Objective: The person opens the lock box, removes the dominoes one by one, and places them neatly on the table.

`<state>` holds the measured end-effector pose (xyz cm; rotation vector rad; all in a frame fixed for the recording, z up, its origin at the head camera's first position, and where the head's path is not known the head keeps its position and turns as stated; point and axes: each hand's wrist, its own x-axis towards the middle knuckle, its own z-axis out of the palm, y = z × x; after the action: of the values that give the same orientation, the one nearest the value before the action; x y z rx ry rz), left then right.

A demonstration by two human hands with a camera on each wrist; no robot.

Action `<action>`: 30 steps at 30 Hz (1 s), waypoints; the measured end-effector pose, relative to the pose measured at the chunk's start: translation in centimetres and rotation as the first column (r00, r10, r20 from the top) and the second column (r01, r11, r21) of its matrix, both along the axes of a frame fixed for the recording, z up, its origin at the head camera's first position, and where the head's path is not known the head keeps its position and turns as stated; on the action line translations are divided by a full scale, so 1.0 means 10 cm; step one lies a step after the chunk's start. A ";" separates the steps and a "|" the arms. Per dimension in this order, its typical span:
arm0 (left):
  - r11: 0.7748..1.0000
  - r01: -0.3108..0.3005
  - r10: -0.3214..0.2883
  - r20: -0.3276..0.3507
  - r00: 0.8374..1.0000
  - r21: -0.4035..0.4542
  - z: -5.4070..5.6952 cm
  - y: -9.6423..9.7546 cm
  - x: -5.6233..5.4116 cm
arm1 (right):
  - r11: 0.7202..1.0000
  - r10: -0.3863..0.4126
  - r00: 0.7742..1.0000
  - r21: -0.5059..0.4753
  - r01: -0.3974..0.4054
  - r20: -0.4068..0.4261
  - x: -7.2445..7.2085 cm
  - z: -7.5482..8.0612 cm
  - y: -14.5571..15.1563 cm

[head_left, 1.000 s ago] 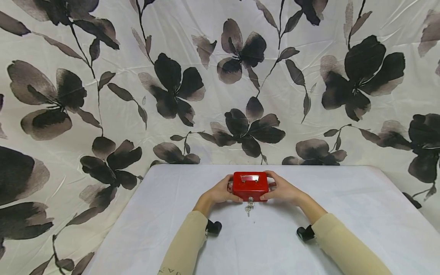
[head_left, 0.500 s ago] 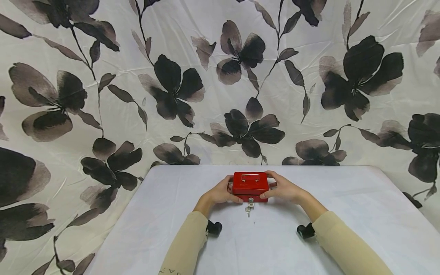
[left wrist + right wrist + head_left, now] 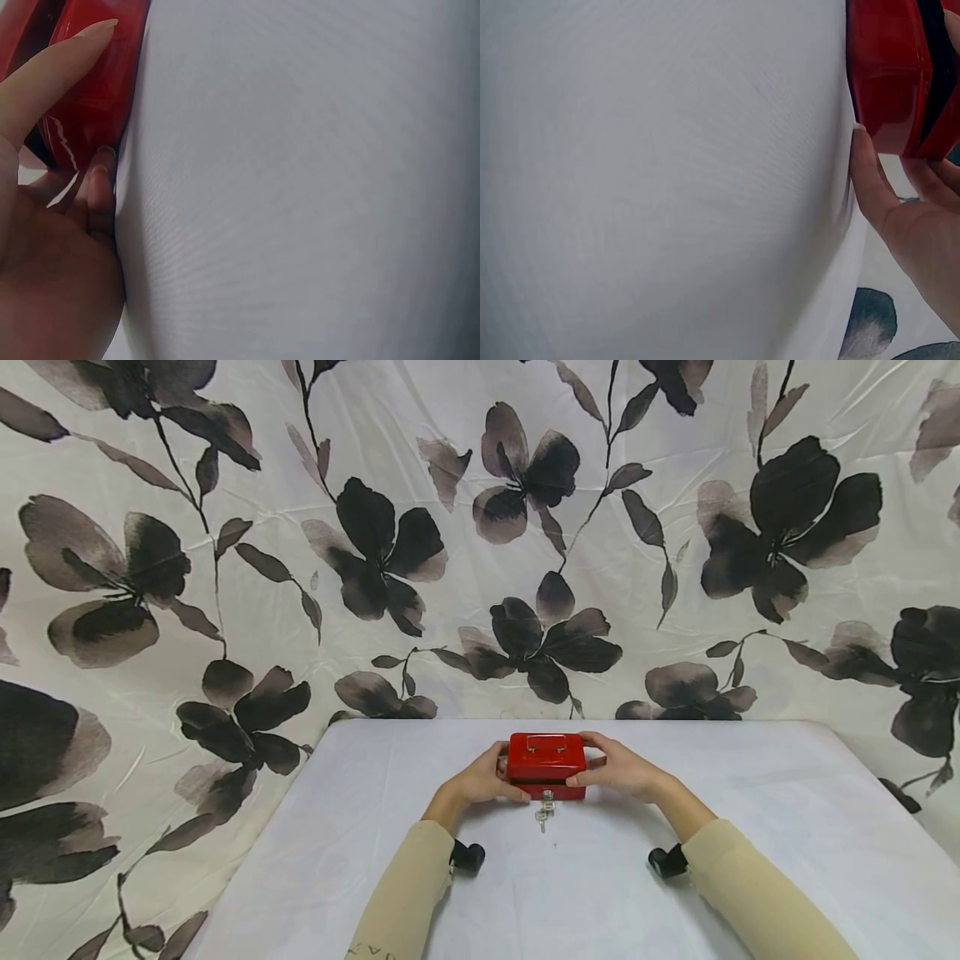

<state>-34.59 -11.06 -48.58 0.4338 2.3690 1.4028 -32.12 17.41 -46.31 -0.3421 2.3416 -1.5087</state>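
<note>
A red metal cash box [image 3: 546,766] with a folding handle on its lid sits on the white table, a lock and a pair of keys [image 3: 542,817] at its front. A dark gap shows between lid and base, so the lid is slightly raised. My left hand [image 3: 478,778] grips the left end, its thumb [image 3: 64,67] on the front of the base and its fingers at the side. At the other end my right hand [image 3: 622,770] holds the box, thumb at the front near the lid's lower edge, other fingers along the side. The box's inside is hidden.
The white-covered table [image 3: 360,827] extends around the box, its far edge just behind it. A floral cloth [image 3: 405,427] hangs behind the table. Black wrist cameras [image 3: 468,858] sit at both sleeve cuffs.
The lid has risen a little at the front, opening a dark gap, and the glare on its top is gone. My right thumb has moved slightly up; my left hand stays put.
</note>
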 end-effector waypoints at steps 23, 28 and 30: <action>1.000 0.012 -0.012 -0.006 1.000 0.001 0.00 -0.02 0.01 | 0.998 -0.020 1.000 -0.061 0.020 -0.005 0.00 0.01 0.03; 1.000 0.018 -0.018 -0.013 1.000 0.017 0.00 -0.03 0.00 | 1.000 -0.024 0.998 -0.002 0.024 -0.051 -0.01 0.01 0.02; 1.000 0.020 -0.020 -0.012 1.000 0.021 0.00 -0.03 0.00 | 1.000 -0.026 0.998 0.008 0.027 -0.059 -0.01 0.01 0.02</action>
<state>-34.56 -11.36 -48.56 0.4708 2.3544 1.4218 -32.18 17.59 -46.18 -0.3595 2.4064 -1.5202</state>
